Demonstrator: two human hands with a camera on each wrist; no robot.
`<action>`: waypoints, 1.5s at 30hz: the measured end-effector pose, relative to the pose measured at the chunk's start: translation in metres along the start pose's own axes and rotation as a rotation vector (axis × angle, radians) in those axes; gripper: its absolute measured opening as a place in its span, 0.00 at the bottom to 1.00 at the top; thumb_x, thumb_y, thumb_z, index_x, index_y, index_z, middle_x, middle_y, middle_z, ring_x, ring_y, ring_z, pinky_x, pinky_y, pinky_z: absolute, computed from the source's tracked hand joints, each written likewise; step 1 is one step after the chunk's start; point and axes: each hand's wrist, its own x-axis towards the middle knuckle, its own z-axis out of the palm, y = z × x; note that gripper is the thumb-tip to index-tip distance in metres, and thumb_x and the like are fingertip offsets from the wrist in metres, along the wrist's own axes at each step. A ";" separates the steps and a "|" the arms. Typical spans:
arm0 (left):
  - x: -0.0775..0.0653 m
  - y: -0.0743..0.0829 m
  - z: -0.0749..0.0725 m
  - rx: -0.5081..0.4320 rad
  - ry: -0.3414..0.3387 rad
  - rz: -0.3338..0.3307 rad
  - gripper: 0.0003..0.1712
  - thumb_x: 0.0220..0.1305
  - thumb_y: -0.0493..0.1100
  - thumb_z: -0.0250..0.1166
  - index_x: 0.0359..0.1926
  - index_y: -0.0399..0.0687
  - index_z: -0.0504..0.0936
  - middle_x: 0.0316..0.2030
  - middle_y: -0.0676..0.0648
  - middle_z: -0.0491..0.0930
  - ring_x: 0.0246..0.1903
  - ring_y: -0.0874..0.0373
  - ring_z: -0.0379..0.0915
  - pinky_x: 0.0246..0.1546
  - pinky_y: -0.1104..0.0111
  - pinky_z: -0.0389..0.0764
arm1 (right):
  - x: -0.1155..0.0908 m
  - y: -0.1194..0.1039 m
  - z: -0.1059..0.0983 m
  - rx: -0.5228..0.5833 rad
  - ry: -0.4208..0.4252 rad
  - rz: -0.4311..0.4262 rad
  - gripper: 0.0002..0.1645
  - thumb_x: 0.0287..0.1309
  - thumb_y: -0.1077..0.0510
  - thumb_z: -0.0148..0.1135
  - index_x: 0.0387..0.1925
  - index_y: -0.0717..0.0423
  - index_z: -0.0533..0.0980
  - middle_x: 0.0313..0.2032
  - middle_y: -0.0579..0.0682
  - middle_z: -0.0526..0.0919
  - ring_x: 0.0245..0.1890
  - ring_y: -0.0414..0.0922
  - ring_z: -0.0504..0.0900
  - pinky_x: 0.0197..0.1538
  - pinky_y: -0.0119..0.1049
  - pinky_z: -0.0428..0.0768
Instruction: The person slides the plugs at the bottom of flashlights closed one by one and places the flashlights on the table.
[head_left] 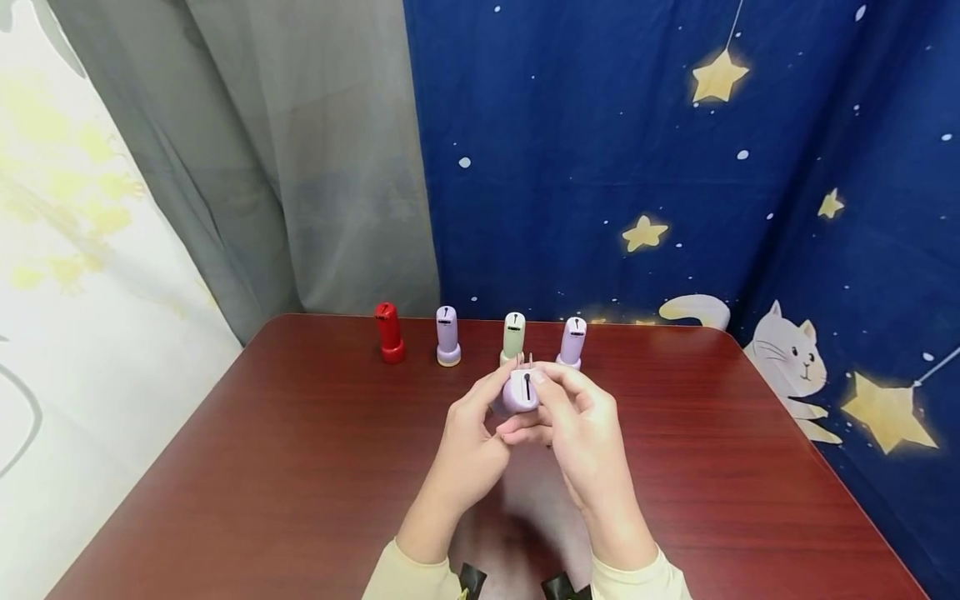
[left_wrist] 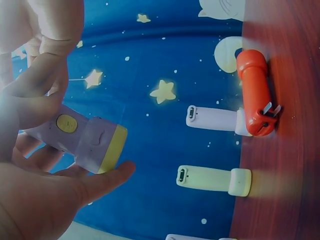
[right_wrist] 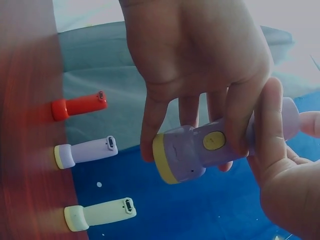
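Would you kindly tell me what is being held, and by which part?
A light-purple plastic flashlight with a yellow rim: the left hand holds its body, and the right hand holds it near its pronged tail end.

Red plastic flashlight (head_left: 389,333), pale-purple flashlight (head_left: 447,333), pale-green flashlight (head_left: 513,336), second pale-purple flashlight (head_left: 573,342) stand head-down near far edge of dark-red wood-grain table (head_left: 300,458), grey fabric curtain (head_left: 345,158) and navy star-print curtain (head_left: 555,183) behind.
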 end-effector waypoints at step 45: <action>0.007 -0.015 0.009 0.078 -0.037 0.072 0.44 0.54 0.19 0.60 0.73 0.46 0.77 0.68 0.43 0.81 0.68 0.50 0.80 0.68 0.56 0.81 | 0.003 0.011 -0.001 0.053 0.133 -0.018 0.15 0.67 0.74 0.61 0.53 0.77 0.81 0.40 0.55 0.90 0.24 0.48 0.92 0.35 0.46 0.92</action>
